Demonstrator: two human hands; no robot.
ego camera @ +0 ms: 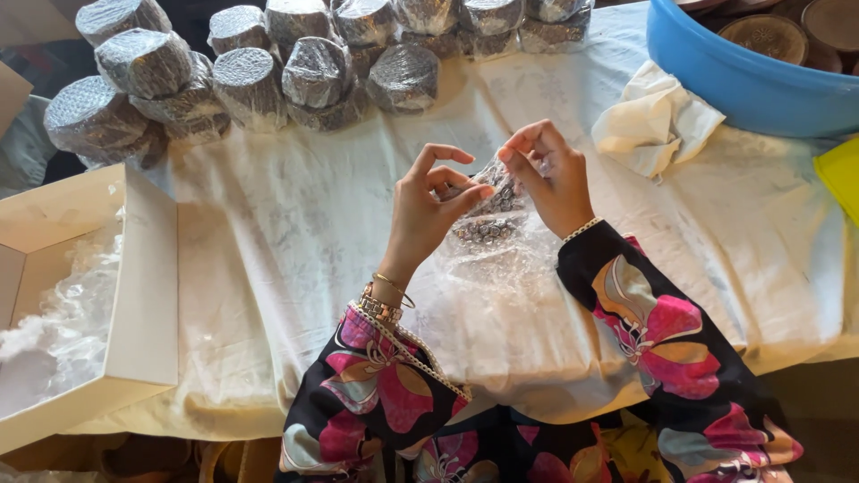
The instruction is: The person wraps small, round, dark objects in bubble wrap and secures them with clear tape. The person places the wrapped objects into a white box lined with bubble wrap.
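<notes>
Bubble wrap [501,234] fills the middle of my view — a clear, crinkled sheet bunched around a small dark round piece with a studded or beaded rim. My left hand [428,210] pinches one edge of the wrap between thumb and forefinger, the other fingers arched up and loose. My right hand [552,174] is closed on the top fold, fingertips pressed together. The bundle hangs just above the desk [286,233], which is covered with a pale, wrinkled cloth.

Along the far edge lies a pile of wrapped pucks [268,67], squat cylinders already in bubble wrap, stacked and leaning on each other. To the right of them, a crumpled cream rag [653,121] sits just beside a blue plastic tub [743,85]; dark carved wooden discs [767,34] lie in it. A yellow corner [841,174] shows at the right border.

At the left, an open cardboard box [148,295] holds loose clear wrap [63,313] and overhangs the near edge. Between the box and my hands the cloth gives broad room — likewise between my hands and the pile.
</notes>
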